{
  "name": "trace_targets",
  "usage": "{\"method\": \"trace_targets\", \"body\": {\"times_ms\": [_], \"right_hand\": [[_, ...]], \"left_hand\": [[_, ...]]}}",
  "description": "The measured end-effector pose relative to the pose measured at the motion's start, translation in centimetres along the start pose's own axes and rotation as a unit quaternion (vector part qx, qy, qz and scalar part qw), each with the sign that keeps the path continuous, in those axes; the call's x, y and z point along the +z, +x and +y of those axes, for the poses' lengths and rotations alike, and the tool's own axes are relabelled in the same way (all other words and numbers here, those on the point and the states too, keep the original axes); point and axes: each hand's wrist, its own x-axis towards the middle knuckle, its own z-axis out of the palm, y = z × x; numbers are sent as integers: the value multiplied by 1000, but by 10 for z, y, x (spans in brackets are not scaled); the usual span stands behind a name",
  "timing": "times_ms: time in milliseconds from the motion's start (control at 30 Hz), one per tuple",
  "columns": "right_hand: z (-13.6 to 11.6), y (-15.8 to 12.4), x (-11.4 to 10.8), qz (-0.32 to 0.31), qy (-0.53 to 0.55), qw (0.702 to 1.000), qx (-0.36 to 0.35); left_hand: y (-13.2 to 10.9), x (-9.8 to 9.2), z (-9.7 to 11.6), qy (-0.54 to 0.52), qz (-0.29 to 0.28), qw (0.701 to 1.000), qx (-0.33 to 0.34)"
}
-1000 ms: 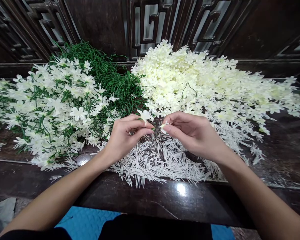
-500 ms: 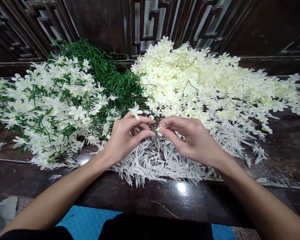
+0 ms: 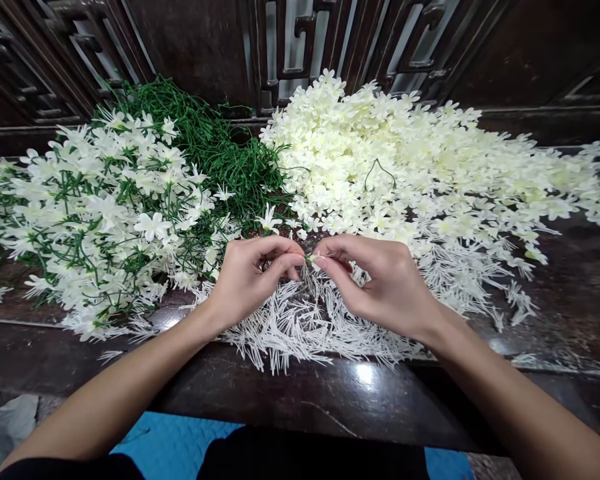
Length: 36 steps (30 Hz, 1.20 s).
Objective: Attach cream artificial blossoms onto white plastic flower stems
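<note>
My left hand [image 3: 247,277] is pinched shut on a thin green stem that carries a white flower [image 3: 269,219] above my knuckles. My right hand [image 3: 380,280] is pinched shut on a small white stamen piece [image 3: 314,257], and its fingertips meet the left hand's at the stem tip. Both hands hover over a heap of loose white stamens [image 3: 310,320] at the table's near middle.
A pile of cream petals [image 3: 420,173] spreads to the right. Finished white flowers on green stems [image 3: 100,213] lie to the left, with bare green stems [image 3: 215,147] behind them. The dark wooden table edge [image 3: 300,393] runs in front; carved dark panels [image 3: 300,47] stand behind.
My two hands have closed together until the fingertips touch. The flower in my left hand has shifted left and a little up.
</note>
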Motion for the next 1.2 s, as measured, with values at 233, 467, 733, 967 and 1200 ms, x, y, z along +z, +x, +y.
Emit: {"method": "trace_targets", "body": {"times_ms": [233, 467, 733, 967, 1200], "right_hand": [[-1, -2, 1, 16, -58, 998, -28], [-2, -1, 1, 38, -61, 996, -56], [-5, -1, 3, 44, -47, 997, -41], [-6, -4, 6, 64, -63, 994, -56], [-13, -3, 6, 52, 7, 999, -12]], "left_hand": [[-2, 3, -1, -94, -14, 994, -59], [-5, 4, 0, -106, -7, 993, -59], [-7, 6, 2, -82, 19, 996, -19], [-8, 7, 0, -65, 27, 997, 14], [-10, 4, -3, 31, 44, 991, 119]]}}
